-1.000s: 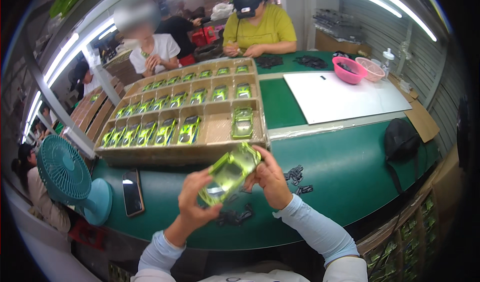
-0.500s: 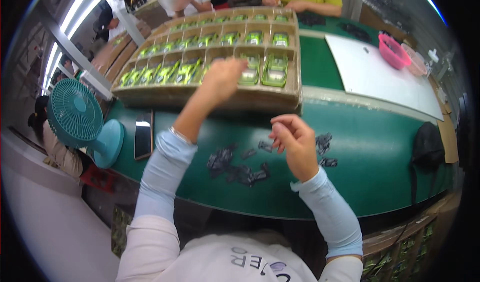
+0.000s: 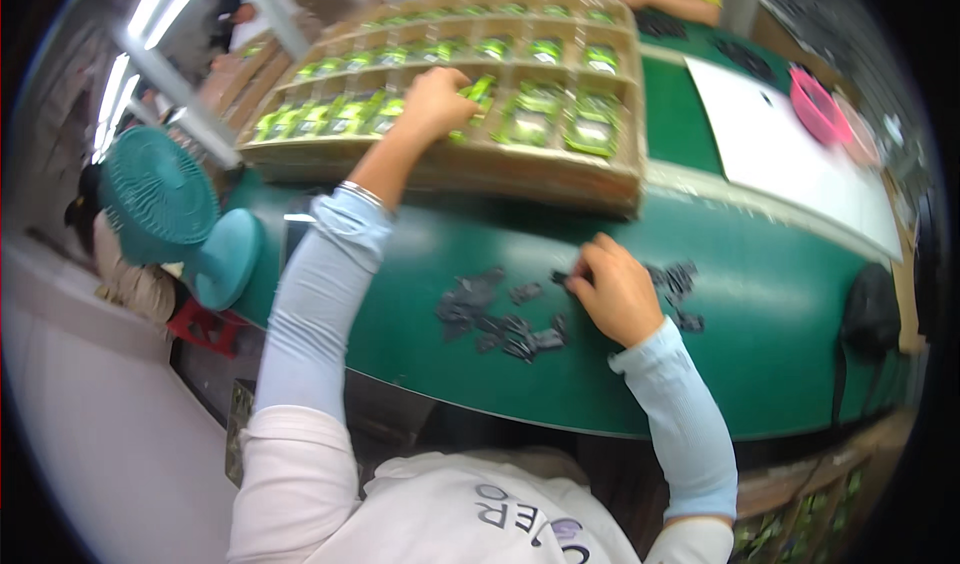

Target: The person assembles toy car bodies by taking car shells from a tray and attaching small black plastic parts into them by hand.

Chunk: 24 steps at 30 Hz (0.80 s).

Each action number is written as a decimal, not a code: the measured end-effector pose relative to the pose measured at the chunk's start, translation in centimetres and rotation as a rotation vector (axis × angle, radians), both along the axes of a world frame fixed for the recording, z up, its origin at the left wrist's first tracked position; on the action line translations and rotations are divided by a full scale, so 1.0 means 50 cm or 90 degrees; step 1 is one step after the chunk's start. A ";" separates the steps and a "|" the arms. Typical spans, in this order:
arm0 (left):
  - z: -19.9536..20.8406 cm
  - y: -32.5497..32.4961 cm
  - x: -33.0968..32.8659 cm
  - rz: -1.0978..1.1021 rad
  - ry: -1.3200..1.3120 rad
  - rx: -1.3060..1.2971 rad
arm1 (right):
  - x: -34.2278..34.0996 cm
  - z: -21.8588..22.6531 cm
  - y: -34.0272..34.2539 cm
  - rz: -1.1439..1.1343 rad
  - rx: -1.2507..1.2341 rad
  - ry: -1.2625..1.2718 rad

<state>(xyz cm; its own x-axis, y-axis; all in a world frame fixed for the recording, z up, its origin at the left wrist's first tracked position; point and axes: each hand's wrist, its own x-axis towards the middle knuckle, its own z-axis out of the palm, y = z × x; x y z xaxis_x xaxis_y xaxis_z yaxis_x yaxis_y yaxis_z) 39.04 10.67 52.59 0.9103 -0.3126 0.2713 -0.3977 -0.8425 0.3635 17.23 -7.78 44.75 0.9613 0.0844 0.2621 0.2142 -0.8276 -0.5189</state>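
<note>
My left hand (image 3: 438, 107) reaches into a near-row compartment of the divided cardboard box (image 3: 420, 169). Its fingers are closed on a tilted green plastic part (image 3: 479, 94); motion blur hides the part's details. Similar green parts, some with a pale middle, such as the green frame (image 3: 592, 129), stand in compartments to the right. Over the table, my right hand (image 3: 615, 292) pinches a small black piece (image 3: 562, 278) between thumb and fingers. Left of that hand lies a loose pile of small black pieces (image 3: 475, 304), and more black pieces (image 3: 679, 281) lie to its right.
A teal fan (image 3: 160, 194) stands on the green table (image 3: 430, 364) at the left, beside a partly hidden phone (image 3: 297, 226). At the right are a white board (image 3: 790, 174), a pink basket (image 3: 820, 109) and a black bag (image 3: 870, 309). People sit beyond the box.
My left hand now grips a tilted green part in the box. My right hand has come down to the table and pinches a black piece. The whole view has shifted a little.
</note>
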 end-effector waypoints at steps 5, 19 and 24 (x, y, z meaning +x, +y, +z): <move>0.003 0.058 0.028 -0.135 0.312 -0.829 | -0.006 -0.005 0.006 0.015 0.189 0.021; -0.030 0.093 -0.265 -0.398 0.662 -1.267 | 0.002 -0.002 0.017 -0.062 0.469 0.022; -0.112 0.060 -0.299 -0.569 0.802 -1.162 | 0.005 0.055 0.035 -0.089 0.654 -0.120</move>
